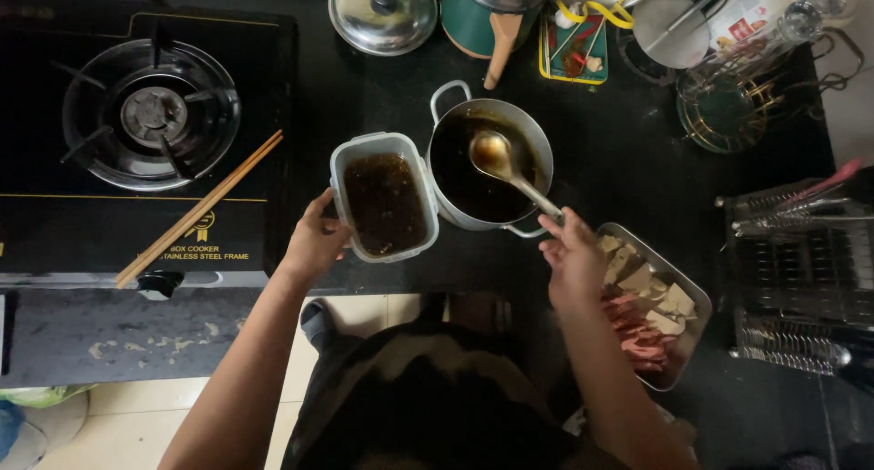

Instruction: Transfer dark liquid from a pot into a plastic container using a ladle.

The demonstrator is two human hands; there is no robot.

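While left hand (314, 242) steadies plastic tub (384, 197) at frame centre, fingers curled on its rim, right hand (572, 256) fingers pinch ladle (510, 171) over pot (492, 165).

We see a gas burner (151, 115) at far left w/ wooden chopsticks (200, 209) lying across the stove's front edge. Up top: steel pot lid (382, 15), spice tray (574, 51). At right, a steel tray of sliced tofu & meat (651, 306), wire dish rack (801, 270) beside it.
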